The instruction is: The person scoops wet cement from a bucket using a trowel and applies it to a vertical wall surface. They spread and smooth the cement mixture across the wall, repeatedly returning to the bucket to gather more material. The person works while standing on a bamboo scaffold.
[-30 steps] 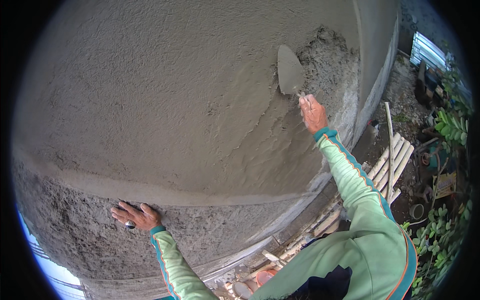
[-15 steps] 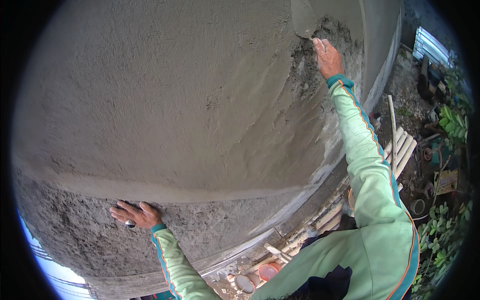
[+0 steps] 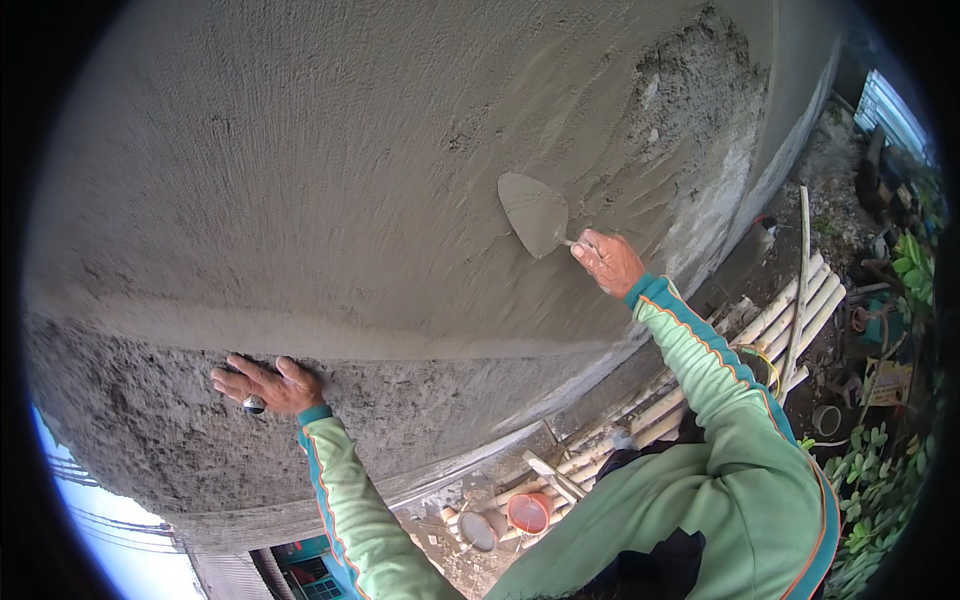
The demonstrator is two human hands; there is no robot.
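Note:
A pointed trowel (image 3: 535, 214) with a rounded grey blade lies close against the plastered wall (image 3: 330, 200). Its handle is gripped by my right hand (image 3: 609, 262), fingers wrapped round it. On the rougher, darker strip of wall (image 3: 130, 430) rests my left hand (image 3: 268, 385), spread flat with a ring on one finger. Between this strip and the smoother plaster runs a raised pale edge. Beyond the trowel, a coarse, pitted patch (image 3: 700, 80) interrupts the plaster at the upper right.
Below the wall stand an orange bucket (image 3: 529, 512) and a greyish bucket (image 3: 478, 532). Bamboo poles (image 3: 800, 310) are laid side by side at the right, with a long stick across them. Leafy plants (image 3: 865, 500) and scattered clutter fill the right side; overhead wires show at lower left.
My right hand has brought the trowel down and to the left from the coarse patch, onto the middle plaster. My left hand keeps to the same rough strip. The whole view has shifted somewhat.

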